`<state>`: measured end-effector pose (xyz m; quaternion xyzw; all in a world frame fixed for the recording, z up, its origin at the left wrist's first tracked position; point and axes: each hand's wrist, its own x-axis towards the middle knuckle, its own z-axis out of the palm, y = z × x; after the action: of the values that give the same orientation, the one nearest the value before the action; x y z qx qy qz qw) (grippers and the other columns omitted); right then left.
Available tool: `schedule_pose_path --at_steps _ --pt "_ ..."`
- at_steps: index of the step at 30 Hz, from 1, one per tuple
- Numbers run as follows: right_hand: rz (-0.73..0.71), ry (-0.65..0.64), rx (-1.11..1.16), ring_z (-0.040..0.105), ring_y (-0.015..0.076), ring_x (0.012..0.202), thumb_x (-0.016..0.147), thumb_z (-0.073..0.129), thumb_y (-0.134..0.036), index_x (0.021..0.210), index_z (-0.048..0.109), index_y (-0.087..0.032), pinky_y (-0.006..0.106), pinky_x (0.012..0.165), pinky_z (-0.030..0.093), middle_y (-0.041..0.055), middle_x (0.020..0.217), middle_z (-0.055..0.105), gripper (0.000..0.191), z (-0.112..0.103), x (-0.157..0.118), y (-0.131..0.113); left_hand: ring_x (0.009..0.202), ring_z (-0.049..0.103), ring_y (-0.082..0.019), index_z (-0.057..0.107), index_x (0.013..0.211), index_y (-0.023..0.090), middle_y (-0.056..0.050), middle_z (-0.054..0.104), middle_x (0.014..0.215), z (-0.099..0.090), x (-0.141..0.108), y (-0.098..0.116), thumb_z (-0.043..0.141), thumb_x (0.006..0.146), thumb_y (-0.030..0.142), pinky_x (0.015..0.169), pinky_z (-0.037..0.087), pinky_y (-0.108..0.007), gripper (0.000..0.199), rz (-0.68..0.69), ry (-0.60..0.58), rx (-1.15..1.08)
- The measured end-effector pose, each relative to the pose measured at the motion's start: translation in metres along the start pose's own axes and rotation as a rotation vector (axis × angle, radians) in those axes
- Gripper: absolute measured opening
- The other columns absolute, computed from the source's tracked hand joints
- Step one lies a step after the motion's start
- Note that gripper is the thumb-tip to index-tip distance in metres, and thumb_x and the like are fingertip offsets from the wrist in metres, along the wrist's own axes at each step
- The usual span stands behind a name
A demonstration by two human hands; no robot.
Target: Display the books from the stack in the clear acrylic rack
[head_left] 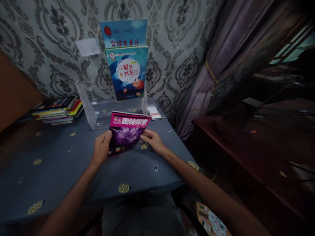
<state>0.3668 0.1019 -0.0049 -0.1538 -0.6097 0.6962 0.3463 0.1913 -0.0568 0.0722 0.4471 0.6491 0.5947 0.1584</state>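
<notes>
A magenta and purple book [126,133] is held upright, tilted back a little, between my two hands. My left hand [102,146] grips its left edge, thumb on the front cover. At the right edge, my right hand [153,140] pinches it between thumb and fingers. Just behind the book stands a clear plastic book rack [86,105]. Two blue picture books stand upright in the rack's right part: a front one with orange fish [128,73] and a taller one [123,29] behind it. My fingers behind the cover are hidden.
A stack of books [60,111] lies at the back left of the cloth-covered table [81,177]. Beside the rack's right end is a small white and red item [154,112], partly blurred. A dark red cabinet [221,141] and a tied purple curtain [204,75] are on the right.
</notes>
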Motion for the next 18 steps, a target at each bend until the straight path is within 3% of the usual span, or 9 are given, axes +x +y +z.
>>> schedule_pose_path --at_steps 4,7,9,12,15,18 --pt "0.037 0.017 0.006 0.055 0.0089 0.057 0.073 0.08 -0.055 0.087 0.072 -0.018 0.021 0.058 0.045 -0.0043 0.066 0.065 0.04 0.01 0.0 -0.003 0.075 0.067 -0.021 0.068 0.085 0.016 -0.002 0.069 0.071 0.016 0.01 -0.016 0.066 0.08 0.066 0.068 0.055 -0.031 0.05 -0.367 0.065 -0.466" --pt "0.104 0.031 -0.003 0.046 0.006 0.046 0.07 0.081 -0.057 0.085 0.068 -0.017 0.019 0.047 0.037 -0.0092 0.054 0.054 0.044 0.01 0.0 0.0 0.073 0.069 -0.022 0.069 0.084 0.016 -0.004 0.071 0.071 0.019 0.013 -0.038 0.073 0.078 0.055 0.071 0.057 -0.034 0.039 -0.604 0.083 -0.564" --pt "0.166 0.014 -0.031 0.044 0.0057 0.041 0.068 0.081 -0.058 0.085 0.066 -0.018 0.019 0.043 0.035 -0.0111 0.05 0.05 0.047 0.009 0.0 0.003 0.067 0.068 -0.02 0.069 0.083 0.016 -0.004 0.071 0.07 0.017 0.013 -0.053 0.075 0.077 0.05 0.067 0.057 -0.033 0.035 -0.688 0.057 -0.543" --pt "0.218 -0.029 -0.093 0.046 0.0063 0.039 0.068 0.079 -0.059 0.083 0.063 -0.018 0.02 0.041 0.039 -0.0105 0.052 0.053 0.047 0.005 0.0 0.007 0.062 0.063 -0.017 0.067 0.084 0.015 -0.003 0.069 0.07 0.01 0.013 -0.072 0.076 0.072 0.054 0.059 0.053 -0.029 0.042 -0.649 -0.034 -0.44" --pt "0.239 -0.053 -0.14 0.046 0.0059 0.037 0.067 0.078 -0.059 0.081 0.06 -0.018 0.02 0.039 0.04 -0.0104 0.055 0.055 0.047 0.003 0.0 0.008 0.062 0.061 -0.016 0.065 0.094 0.017 0.001 0.065 0.07 -0.001 0.014 -0.084 0.074 0.069 0.06 0.054 0.048 -0.025 0.05 -0.465 -0.1 -0.216" --pt "0.265 -0.086 -0.184 0.048 0.0063 0.037 0.068 0.077 -0.058 0.078 0.058 -0.018 0.02 0.038 0.04 -0.0095 0.056 0.056 0.046 0.002 0.0 0.008 0.057 0.057 -0.016 0.061 0.109 0.018 0.004 0.058 0.064 -0.012 0.016 -0.089 0.062 0.079 0.055 0.053 0.046 -0.026 0.048 -0.284 -0.143 0.098"
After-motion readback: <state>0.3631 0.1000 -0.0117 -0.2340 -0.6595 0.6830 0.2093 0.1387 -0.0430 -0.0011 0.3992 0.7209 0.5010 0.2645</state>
